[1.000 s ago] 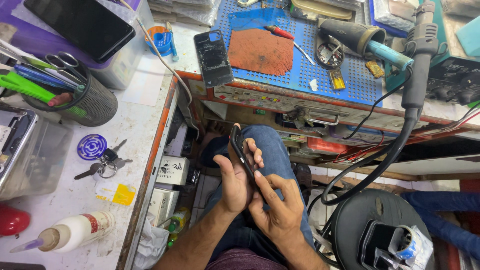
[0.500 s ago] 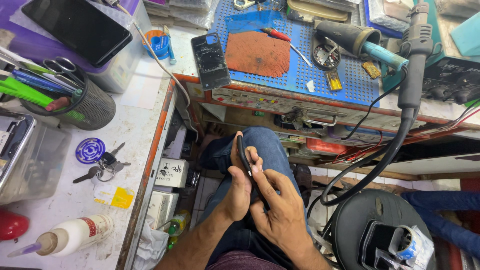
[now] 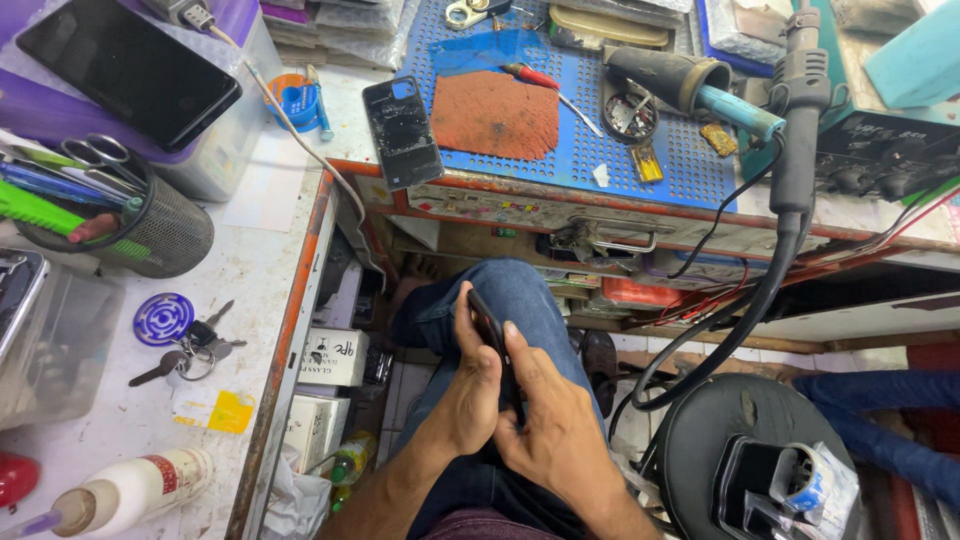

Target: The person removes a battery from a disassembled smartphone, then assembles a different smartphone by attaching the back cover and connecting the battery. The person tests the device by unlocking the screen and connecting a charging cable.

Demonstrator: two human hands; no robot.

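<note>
Hands: left hand [image 3: 470, 385] and right hand [image 3: 550, 430], grip closed around dark phone [image 3: 487, 325] over lap.

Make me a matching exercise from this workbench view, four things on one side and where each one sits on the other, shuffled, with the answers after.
Things:
1. dark phone
2. bunch of keys
3. scissors
4. red-handled screwdriver

Places:
A. on the blue perforated mat
B. standing in the mesh pen cup
C. between the left hand and right hand, above the lap
D. flat on the white counter, beside a round blue tag

Pairs: 1-C, 2-D, 3-B, 4-A
</note>
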